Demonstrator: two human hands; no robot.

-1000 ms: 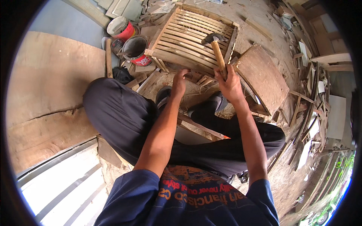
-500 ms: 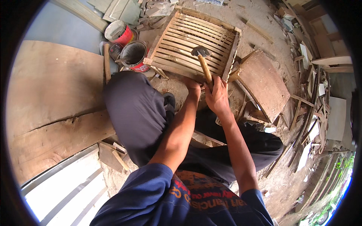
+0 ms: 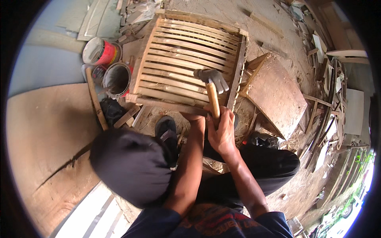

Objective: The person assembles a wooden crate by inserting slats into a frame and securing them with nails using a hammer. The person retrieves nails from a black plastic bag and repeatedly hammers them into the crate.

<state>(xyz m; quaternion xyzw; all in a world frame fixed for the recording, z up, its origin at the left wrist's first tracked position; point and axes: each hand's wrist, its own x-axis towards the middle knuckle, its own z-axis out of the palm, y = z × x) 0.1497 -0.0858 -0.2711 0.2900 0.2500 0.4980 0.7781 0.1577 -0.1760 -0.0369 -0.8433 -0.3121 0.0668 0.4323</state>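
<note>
A claw hammer (image 3: 213,97) with a pale wooden handle is gripped in my right hand (image 3: 223,133). Its dark metal head is in front of the slatted wooden frame (image 3: 186,55), over the near right part of the slats. My left hand (image 3: 196,120) is bent at the frame's near edge, close beside my right hand. Its fingers look closed, but they are mostly hidden, and what they hold cannot be made out. The frame has several pale parallel slats inside a darker wooden border and lies tilted beyond my knees.
Two red paint buckets (image 3: 117,79) (image 3: 100,51) stand left of the frame. A wooden stick (image 3: 95,99) leans by a large board (image 3: 47,131) on the left. To the right lies a wooden box-like piece (image 3: 276,93). Wood scraps (image 3: 327,115) pile along the right side.
The view has shifted, so the frame and buckets appear farther left. The hammer's head has turned and its claw now shows. Both hands stay close together near the frame's near edge.
</note>
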